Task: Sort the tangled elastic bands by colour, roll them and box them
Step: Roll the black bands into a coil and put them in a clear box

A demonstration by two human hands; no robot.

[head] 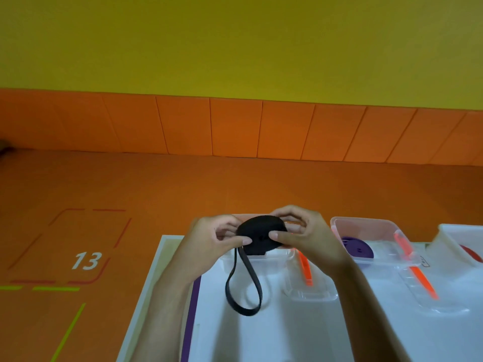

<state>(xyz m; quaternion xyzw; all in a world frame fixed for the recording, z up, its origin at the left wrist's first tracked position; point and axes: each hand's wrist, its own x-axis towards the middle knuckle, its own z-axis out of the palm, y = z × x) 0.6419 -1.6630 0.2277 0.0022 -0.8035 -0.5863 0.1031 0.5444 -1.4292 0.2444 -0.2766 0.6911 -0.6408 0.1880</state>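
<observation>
White table (287, 335) on orange floor: left hand (211, 239) and right hand (303, 233) both pinch black elastic roll (261, 232) above clear box (261, 257), loose tail (244, 288) dangling; soft, light, springy, likely unwinds, so grip flat faces.

Held item: black flat elastic band (261, 235), mostly wound into a thick disc-shaped roll, is sitting tilted on edge, pinched between the left hand (217, 236) and right hand (305, 236). Its unwound tail (243, 288) is hanging below the grip as one long loop. A clear plastic box (257, 257) is standing open directly under the grip. Just right of the grip, a second clear open box (366, 223) is holding a purple disc-shaped roll (357, 248) lying flat. Farther right, a whitish box (449, 241) is showing a red roll (471, 253), partly cut off. Two clear lids with orange clips (311, 293) are lying below-right of the grip, off their boxes.
</observation>
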